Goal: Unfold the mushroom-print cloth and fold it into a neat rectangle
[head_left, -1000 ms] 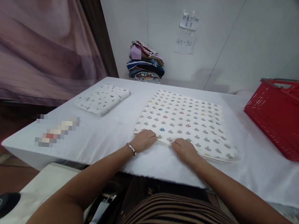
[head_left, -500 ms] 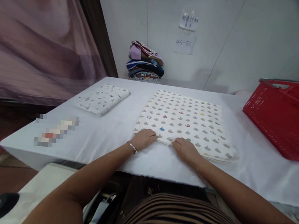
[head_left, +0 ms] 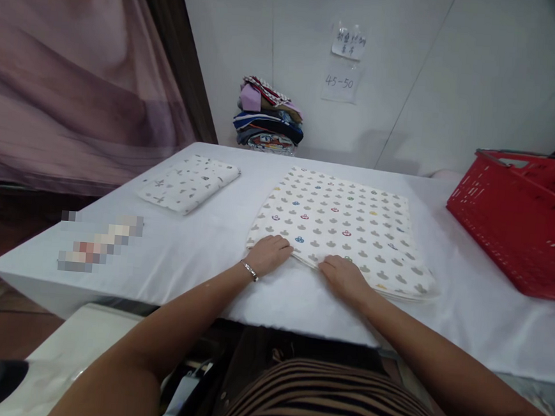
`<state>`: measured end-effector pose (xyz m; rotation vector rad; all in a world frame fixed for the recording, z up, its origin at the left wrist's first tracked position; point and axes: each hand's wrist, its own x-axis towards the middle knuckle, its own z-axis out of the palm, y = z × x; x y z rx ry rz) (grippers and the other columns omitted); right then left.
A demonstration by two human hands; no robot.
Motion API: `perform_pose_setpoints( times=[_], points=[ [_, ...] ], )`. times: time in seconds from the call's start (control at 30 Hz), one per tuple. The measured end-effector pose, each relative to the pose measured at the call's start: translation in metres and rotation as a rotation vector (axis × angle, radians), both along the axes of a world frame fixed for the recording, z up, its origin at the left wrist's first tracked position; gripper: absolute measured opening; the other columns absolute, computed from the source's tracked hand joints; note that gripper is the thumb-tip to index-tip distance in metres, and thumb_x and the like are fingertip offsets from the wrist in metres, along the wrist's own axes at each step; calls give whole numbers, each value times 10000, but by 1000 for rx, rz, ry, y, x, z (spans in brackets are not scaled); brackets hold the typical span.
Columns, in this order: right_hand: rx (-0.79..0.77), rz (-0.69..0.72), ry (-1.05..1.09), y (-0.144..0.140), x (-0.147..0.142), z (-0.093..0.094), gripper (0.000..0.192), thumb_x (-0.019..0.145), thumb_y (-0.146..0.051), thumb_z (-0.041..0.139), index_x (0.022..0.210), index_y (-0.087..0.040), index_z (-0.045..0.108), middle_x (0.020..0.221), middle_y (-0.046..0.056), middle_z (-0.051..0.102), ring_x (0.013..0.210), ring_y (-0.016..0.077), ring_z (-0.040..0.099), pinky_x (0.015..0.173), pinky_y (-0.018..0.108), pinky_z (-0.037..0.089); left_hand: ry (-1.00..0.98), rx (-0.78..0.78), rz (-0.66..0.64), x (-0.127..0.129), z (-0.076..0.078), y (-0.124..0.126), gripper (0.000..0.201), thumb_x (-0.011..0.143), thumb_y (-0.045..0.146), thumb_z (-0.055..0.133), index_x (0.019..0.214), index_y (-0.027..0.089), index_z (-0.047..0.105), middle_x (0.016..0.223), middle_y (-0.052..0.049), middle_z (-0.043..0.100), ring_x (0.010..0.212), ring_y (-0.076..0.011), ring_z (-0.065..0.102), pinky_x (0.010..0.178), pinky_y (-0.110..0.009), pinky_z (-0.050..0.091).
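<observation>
Both hands rest on the near edge of the cloth (head_left: 340, 229), a folded, patterned square lying flat on the white table (head_left: 196, 259), set back a little from the table's near edge. The left hand (head_left: 269, 254) curls over the cloth's near left corner; the right hand (head_left: 344, 277) sits just beside it on the same edge, fingers bent onto the fabric. Whether either pinches the fabric or only presses it is hard to tell. Bare table lies on both sides of the cloth. A second folded cloth (head_left: 188, 182) lies well apart on the left. The red basket (head_left: 517, 220) stands at the right; its inside is hidden. A stack (head_left: 269, 114) of fabrics sits against the wall.
</observation>
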<state>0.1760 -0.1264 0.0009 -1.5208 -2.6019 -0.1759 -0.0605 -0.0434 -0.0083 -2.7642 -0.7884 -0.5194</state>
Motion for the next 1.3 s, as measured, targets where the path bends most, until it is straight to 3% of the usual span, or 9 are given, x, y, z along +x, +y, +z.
perform_pose_setpoints(
  times=[0.13, 0.3, 0.53, 0.73, 1.13, 1.3],
  points=[
    [83, -27, 4, 5, 4, 5, 270, 916, -158, 339, 932, -177, 608, 922, 73, 595, 846, 201, 479, 702, 304, 321, -25, 79, 37, 5, 0, 5, 221, 908, 175, 374, 871, 179, 592, 835, -52, 579, 806, -162, 507, 690, -312, 362],
    [74, 69, -62, -1, -1, -5, 254, 929, -176, 350, 920, -172, 604, 898, 67, 589, 829, 201, 467, 694, 305, 309, 114, 122, -43, 4, -6, 5, 213, 910, 170, 378, 850, 170, 582, 777, -44, 553, 762, -161, 491, 664, -312, 349],
    [87, 84, -88, -1, -2, -7, 229, 915, -146, 376, 960, -158, 601, 902, 81, 583, 834, 207, 467, 688, 312, 314, 89, 58, -30, 0, -9, 0, 225, 915, 173, 356, 951, 178, 579, 796, -55, 557, 777, -171, 494, 675, -327, 364],
    [62, 52, -110, 5, 1, -2, 223, 905, -135, 387, 941, -159, 605, 892, 83, 588, 821, 205, 479, 677, 308, 323, 122, 94, -11, 3, -7, -2, 210, 892, 134, 371, 814, 169, 564, 764, -58, 544, 737, -170, 484, 649, -323, 361],
    [42, 74, -147, -6, -2, -2, 267, 888, -120, 353, 1062, -136, 556, 958, 101, 560, 844, 221, 457, 687, 320, 335, 157, 15, -64, -4, -2, -1, 172, 887, 182, 404, 842, 174, 571, 828, -54, 566, 811, -166, 503, 703, -308, 388],
    [26, 58, -168, -5, -6, 0, 282, 879, -91, 345, 1042, -129, 572, 949, 116, 562, 849, 227, 464, 691, 325, 350, 190, 59, -75, -3, 1, 0, 199, 891, 131, 373, 863, 162, 567, 830, -56, 571, 787, -166, 501, 694, -305, 380]
  ],
)
